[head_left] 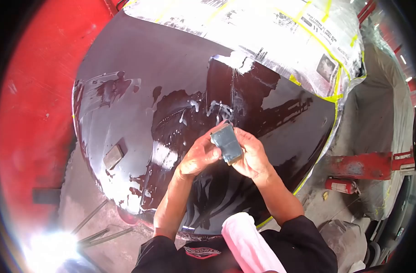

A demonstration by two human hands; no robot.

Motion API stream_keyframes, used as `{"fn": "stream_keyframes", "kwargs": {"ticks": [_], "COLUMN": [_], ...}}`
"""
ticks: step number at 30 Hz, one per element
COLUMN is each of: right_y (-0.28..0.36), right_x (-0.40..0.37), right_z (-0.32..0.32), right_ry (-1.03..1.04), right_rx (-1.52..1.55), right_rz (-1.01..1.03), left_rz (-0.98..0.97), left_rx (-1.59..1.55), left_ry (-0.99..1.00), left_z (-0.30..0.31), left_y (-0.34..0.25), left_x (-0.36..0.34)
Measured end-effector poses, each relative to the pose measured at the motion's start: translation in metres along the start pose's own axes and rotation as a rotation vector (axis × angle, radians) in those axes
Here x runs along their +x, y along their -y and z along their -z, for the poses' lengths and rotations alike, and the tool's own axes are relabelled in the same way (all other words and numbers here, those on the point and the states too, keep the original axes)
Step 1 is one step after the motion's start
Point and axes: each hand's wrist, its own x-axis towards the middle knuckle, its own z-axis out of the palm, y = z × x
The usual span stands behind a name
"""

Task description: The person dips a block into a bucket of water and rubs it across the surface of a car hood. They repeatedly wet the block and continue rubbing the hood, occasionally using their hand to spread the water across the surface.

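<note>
Both my hands hold a small grey-blue block with a sheet around it, which looks like a sanding block (227, 143). My left hand (199, 157) grips its left side, thumb near the lower edge. On the other side, the fingers of my right hand (251, 154) close around the right edge. Below them spreads a dark maroon car hood (139, 50), partly dull and partly wet and shiny. White, milky liquid (220, 109) lies in streaks just beyond the block. A second small grey-brown block (113, 157) rests on the hood at the left.
Printed masking sheet (262, 34) with yellow tape (333, 98) covers the car beyond the hood. A red metal arm (362, 166) and a fire extinguisher (342, 185) are at the right. A bright lamp (51, 252) shines at lower left. A white towel (251, 243) hangs over my chest.
</note>
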Motion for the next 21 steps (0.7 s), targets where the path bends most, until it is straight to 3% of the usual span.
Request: {"fn": "stream_keyframes", "kwargs": {"ticks": [3, 5, 6, 8, 9, 10, 11, 13, 14, 15, 18, 21], "right_y": [0.001, 0.018, 0.026, 0.055, 0.078, 0.106, 0.131, 0.178, 0.191, 0.192, 0.181, 0.186], "right_x": [-0.010, -0.013, -0.016, -0.012, -0.017, -0.019, -0.008, 0.008, 0.011, 0.011, 0.012, 0.011], "right_z": [0.005, 0.015, 0.010, 0.007, 0.006, -0.003, 0.013, 0.051, 0.065, 0.074, 0.081, 0.088], "right_ry": [-0.020, 0.126, -0.020, -0.072, -0.166, -0.307, -0.381, -0.634, -0.682, -0.677, -0.760, -0.711], "right_rx": [-0.039, -0.061, -0.275, -0.881, -1.263, -1.637, -1.824, -2.083, -2.060, -2.054, -2.140, -2.180], "right_rz": [-0.126, -0.157, -0.133, 0.072, 0.291, 0.579, 0.992, 1.271, 1.185, 1.183, 1.048, 1.050], "left_rz": [-0.073, -0.092, -0.129, -0.294, -0.366, -0.355, -0.337, -0.230, -0.371, -0.368, -0.532, -0.499], "left_rx": [0.076, 0.085, 0.025, -0.023, -0.009, 0.242, 0.491, 1.426, 1.485, 1.491, 1.824, 1.943], "left_ry": [0.020, -0.033, -0.092, -0.208, -0.305, -0.407, -0.507, -0.787, -0.796, -0.800, -0.538, -0.513], "left_z": [-0.015, -0.022, -0.029, -0.037, -0.046, -0.043, -0.039, -0.040, -0.034, -0.026, 0.002, 0.008], "left_y": [0.000, 0.008, 0.008, 0.006, -0.003, -0.013, -0.026, -0.046, -0.041, -0.035, -0.023, -0.013], "left_x": [0.005, 0.003, 0.002, 0.006, 0.007, 0.008, 0.012, 0.038, 0.053, 0.064, 0.091, 0.090]}}
